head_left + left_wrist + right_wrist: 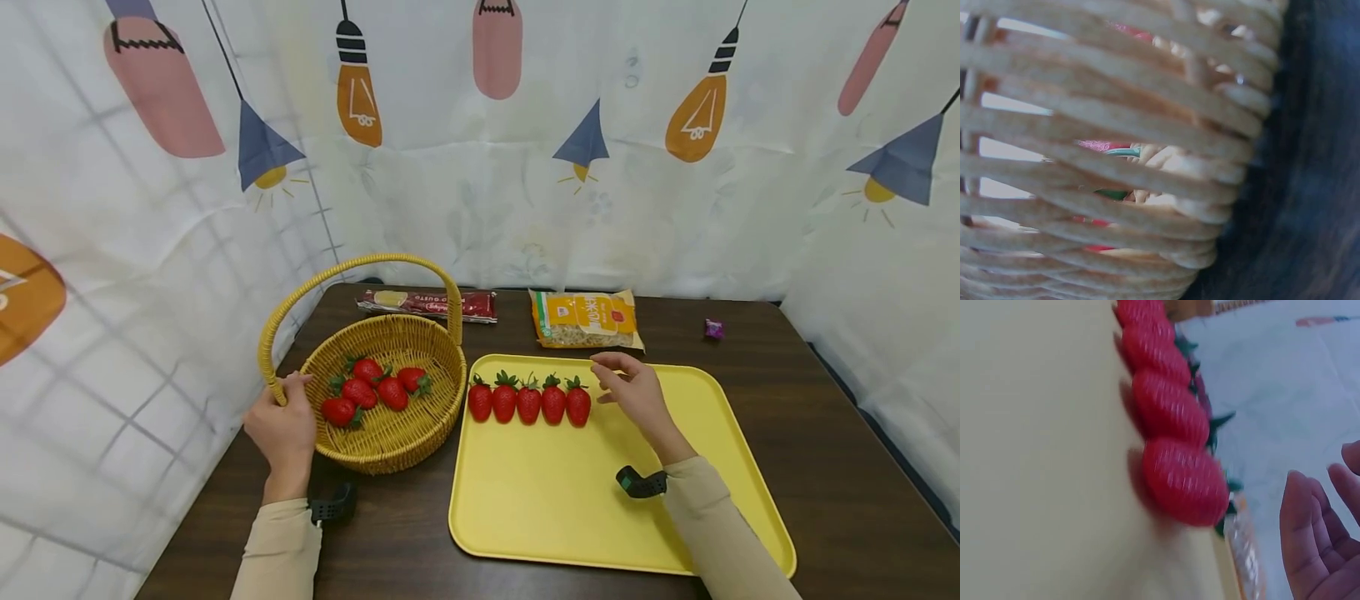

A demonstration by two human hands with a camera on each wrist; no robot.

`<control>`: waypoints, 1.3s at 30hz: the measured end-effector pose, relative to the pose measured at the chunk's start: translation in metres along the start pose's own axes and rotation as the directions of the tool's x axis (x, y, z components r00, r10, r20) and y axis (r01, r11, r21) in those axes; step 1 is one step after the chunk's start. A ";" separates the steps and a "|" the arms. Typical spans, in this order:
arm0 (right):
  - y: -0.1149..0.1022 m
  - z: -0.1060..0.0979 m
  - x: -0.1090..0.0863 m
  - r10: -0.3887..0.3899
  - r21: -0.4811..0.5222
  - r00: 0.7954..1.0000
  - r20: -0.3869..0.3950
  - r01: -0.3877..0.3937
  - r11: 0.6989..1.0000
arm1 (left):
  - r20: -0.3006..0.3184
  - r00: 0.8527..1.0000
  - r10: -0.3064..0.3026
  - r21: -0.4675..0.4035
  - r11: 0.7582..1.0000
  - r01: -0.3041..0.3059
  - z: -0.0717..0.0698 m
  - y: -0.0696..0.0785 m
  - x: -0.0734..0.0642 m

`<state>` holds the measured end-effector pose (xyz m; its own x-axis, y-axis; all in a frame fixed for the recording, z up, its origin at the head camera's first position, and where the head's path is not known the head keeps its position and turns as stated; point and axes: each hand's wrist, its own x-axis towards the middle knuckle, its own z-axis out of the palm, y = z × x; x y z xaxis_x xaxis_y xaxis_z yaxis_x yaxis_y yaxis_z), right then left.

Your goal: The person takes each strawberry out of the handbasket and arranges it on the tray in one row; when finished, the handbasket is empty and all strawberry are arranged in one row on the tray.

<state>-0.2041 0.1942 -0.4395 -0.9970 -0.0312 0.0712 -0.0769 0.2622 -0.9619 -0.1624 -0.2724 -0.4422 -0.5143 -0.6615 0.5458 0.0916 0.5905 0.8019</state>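
My left hand (283, 425) grips the yellow wicker basket (397, 457) at its left side, where the tall handle meets the rim. Several red strawberries (360, 393) with green leaves lie inside the basket. On the yellow tray (570, 500), a row of several strawberries (528, 404) runs along the far left part, leaves pointing away. Just right of the last strawberry (1186, 482) is my right hand (633, 392), its fingers loosely bent and holding nothing. In the left wrist view, the basket's woven wall (1104, 119) fills most of the picture, with bits of red showing through.
Behind the basket lies a dark red snack packet (472, 306). A yellow and clear food bag (585, 319) lies behind the tray, and a small purple wrapped item (713, 329) sits at the back right. A patterned curtain (465, 208) hangs behind the dark table (840, 500).
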 end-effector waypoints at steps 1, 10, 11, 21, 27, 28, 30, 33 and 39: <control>-0.004 0.004 0.001 -0.010 0.015 1.000 0.018 0.009 1.000 | -0.002 1.000 0.000 -0.001 1.000 0.000 0.000 0.000 0.000; -0.040 0.058 0.007 -0.121 0.074 0.975 0.188 0.109 0.991 | 0.002 1.000 -0.020 0.003 1.000 0.020 0.000 0.001 0.001; -0.045 0.066 0.008 -0.130 0.075 0.970 0.205 0.117 0.990 | 0.004 1.000 -0.024 0.005 1.000 0.024 0.000 0.001 0.001; -0.071 0.141 0.009 -0.256 0.040 0.906 0.338 0.258 0.965 | 0.007 0.999 -0.034 0.010 0.999 0.034 -0.002 0.002 0.000; -0.078 0.167 0.013 -0.283 -0.009 0.879 0.383 0.310 0.951 | 0.006 1.000 -0.002 0.007 1.000 0.002 -0.002 0.002 -0.001; -0.079 0.170 0.015 -0.285 -0.003 0.875 0.392 0.311 0.950 | 0.005 1.000 0.005 0.009 1.000 -0.005 -0.002 0.002 -0.001; -0.082 0.175 0.018 -0.280 0.001 0.865 0.416 0.307 0.952 | 0.002 1.000 0.016 0.014 1.000 -0.016 -0.002 0.002 -0.001; -0.085 0.185 0.023 -0.254 -0.004 0.852 0.457 0.288 0.958 | 0.001 1.000 0.025 0.020 0.999 -0.025 -0.002 0.002 -0.001; -0.086 0.209 0.038 -0.209 -0.010 0.852 0.480 0.244 0.970 | -0.011 1.000 0.021 0.015 1.000 -0.021 0.000 0.001 -0.001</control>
<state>-0.2330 -0.0314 -0.4092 -0.8276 -0.5448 0.1350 -0.3176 0.2563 -0.9129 -0.1616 -0.2710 -0.4423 -0.5032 -0.6536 0.5653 0.0892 0.6114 0.7863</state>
